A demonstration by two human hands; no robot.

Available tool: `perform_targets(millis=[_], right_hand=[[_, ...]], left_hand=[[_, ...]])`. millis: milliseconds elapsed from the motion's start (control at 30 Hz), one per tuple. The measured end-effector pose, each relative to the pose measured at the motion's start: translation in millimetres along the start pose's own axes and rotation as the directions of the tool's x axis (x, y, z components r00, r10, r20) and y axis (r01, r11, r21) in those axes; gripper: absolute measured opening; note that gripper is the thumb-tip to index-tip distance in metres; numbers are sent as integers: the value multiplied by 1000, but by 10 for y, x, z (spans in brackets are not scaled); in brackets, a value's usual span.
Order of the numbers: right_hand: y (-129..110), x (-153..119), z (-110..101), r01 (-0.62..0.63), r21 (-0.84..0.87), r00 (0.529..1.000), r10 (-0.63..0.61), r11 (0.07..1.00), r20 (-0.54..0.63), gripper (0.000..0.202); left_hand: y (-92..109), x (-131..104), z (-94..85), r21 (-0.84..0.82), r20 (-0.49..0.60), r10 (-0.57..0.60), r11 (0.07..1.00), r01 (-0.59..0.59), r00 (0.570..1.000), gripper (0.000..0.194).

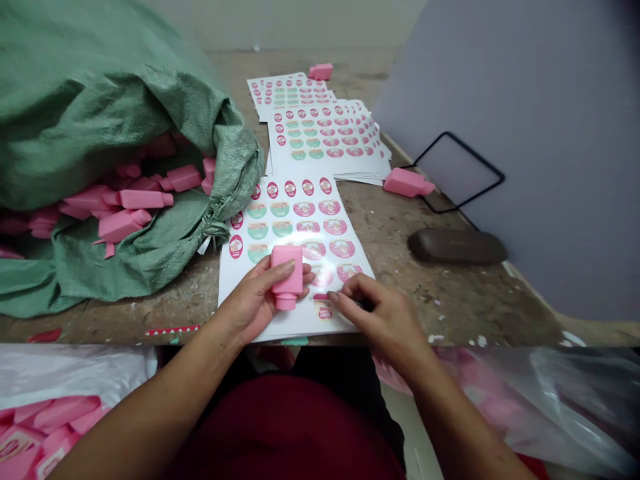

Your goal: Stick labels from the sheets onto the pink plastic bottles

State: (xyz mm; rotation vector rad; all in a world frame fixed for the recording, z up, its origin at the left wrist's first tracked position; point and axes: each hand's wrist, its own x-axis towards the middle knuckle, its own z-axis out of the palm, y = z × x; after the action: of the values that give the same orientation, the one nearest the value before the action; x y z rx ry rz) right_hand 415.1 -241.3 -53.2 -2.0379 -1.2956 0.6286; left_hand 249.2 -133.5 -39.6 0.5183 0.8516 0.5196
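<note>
My left hand (260, 293) is closed around a pink plastic bottle (287, 267), its capped neck pointing toward me. The bottle is above a sheet of stickers (295, 323) at the table's front edge. Oval pink and rounded green stickers cover much of this sheet. My right hand (383, 313) is closed in a pinch, its fingertips at a pink-and-cream sticker (325, 311) low on the sheet. A small dark object (364, 305) shows between the right fingers; its kind is mostly hidden. Whether the sticker's edge is lifted I cannot tell.
A green woven sack (120, 107) full of pink bottles lies open at left. More sticker sheets (305, 163) are stacked behind. A loose bottle (407, 182), a black wire frame (500, 177) and a brown case (457, 247) lie right, beside a grey panel (550, 133). Plastic bags hang below.
</note>
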Motion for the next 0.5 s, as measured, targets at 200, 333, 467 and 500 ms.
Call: perform_targets(millis=[200, 333, 467, 500], right_hand=[[-58, -30, -150, -127, 403, 982, 173, 906, -81, 29], [-224, -35, -126, -64, 385, 992, 100, 921, -75, 25], [-348, -3, -57, -63, 412, 995, 87, 909, -40, 36], [-362, 6, -40, -65, 411, 996, 86, 909, -34, 37]], left_hand=[[-8, -18, -6, 45, 22, 31, 998, -32, 999, 29], [-50, -75, 36, 20, 56, 33, 999, -34, 998, 31], [-89, -131, 86, -69, 89, 9, 998, -2, 996, 37], [-93, -143, 95, -73, 94, 3, 997, 4, 996, 40]])
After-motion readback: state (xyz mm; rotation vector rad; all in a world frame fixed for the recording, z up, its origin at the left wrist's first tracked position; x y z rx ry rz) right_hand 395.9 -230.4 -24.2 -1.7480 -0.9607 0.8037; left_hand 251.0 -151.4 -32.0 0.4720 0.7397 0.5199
